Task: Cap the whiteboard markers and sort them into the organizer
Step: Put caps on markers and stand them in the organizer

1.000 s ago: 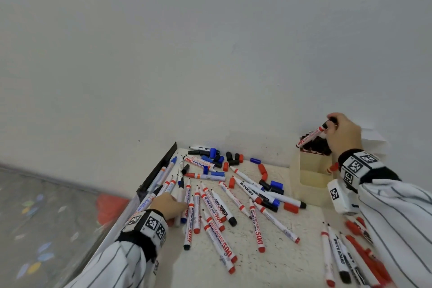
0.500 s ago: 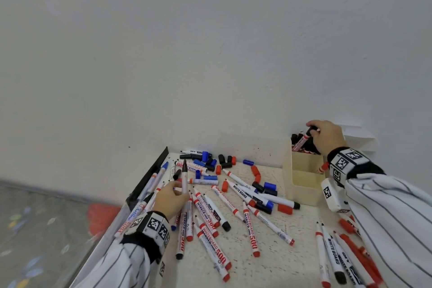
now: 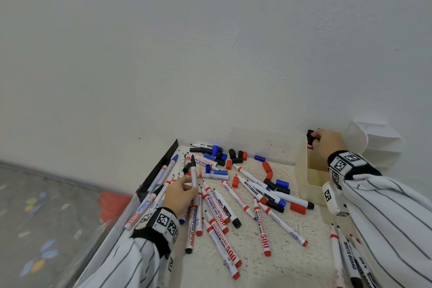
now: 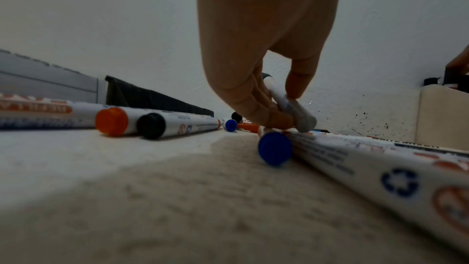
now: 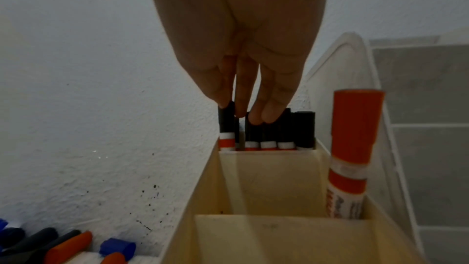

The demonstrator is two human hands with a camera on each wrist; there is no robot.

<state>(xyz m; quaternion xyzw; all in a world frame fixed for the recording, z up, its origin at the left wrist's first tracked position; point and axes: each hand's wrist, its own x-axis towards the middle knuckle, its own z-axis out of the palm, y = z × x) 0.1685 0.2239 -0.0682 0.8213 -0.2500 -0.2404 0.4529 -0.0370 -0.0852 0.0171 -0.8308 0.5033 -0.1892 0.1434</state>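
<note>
While your right hand reaches to the back of the cream organizer against the wall, your left hand works among the loose markers on the table. The right wrist view shows your right fingers held nearly straight and close together, their tips resting on the black caps of the markers standing in the rear compartment. Thumb and forefinger touch the leftmost one, a black-capped marker that stands a little higher than its neighbours — it seems you are seating it down level with the rest. Whether you are lightly pinching that cap or only pressing on it, the pictures do not show. A single red-capped marker stands in the right-hand compartment, which suggests the colours are kept apart.

Your left hand pinches an uncapped black marker between thumb and fingers, tip pointing up and away from you — a sensible hold, since it keeps the wet tip off the table and leaves it free for a cap. Its lower end is just above the markers lying beneath.

Loose caps in black, blue and red lie scattered near the wall, beyond your left hand. Many markers still lie on the table, most of them uncapped, so the job looks far from finished. A black cap would likely be the next thing to fetch.
</note>
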